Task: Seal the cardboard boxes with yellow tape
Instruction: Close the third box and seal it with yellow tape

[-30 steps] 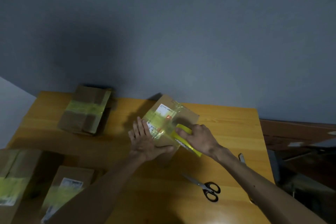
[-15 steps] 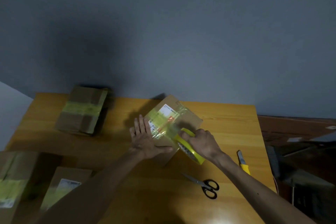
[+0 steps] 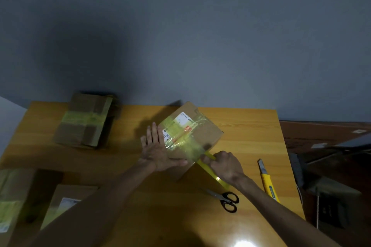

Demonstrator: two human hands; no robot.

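Cardboard box (image 3: pixel 202 136) is set mid-table (image 3: pixel 251 126), turned cornerwise, one corner pointed at the far wall. White label (image 3: pixel 180 124) with a barcode is seen on top; print too small to be read. Yellow tape strip (image 3: pixel 188 146) is laid across the top from far-left to near-right, over the label. Left hand (image 3: pixel 158 152) is pressed flat on the box, fingers straight. Yellow tape roll (image 3: pixel 212 174) is gripped by the right hand (image 3: pixel 224 164), fingers curled, at the box's near-right edge. Scissors (image 3: pixel 224 199) and utility knife (image 3: pixel 268 180) lie nearby.

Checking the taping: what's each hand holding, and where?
Right hand grips the yellow tape roll by its rim; left hand holds nothing, pressing flat on the cardboard box.
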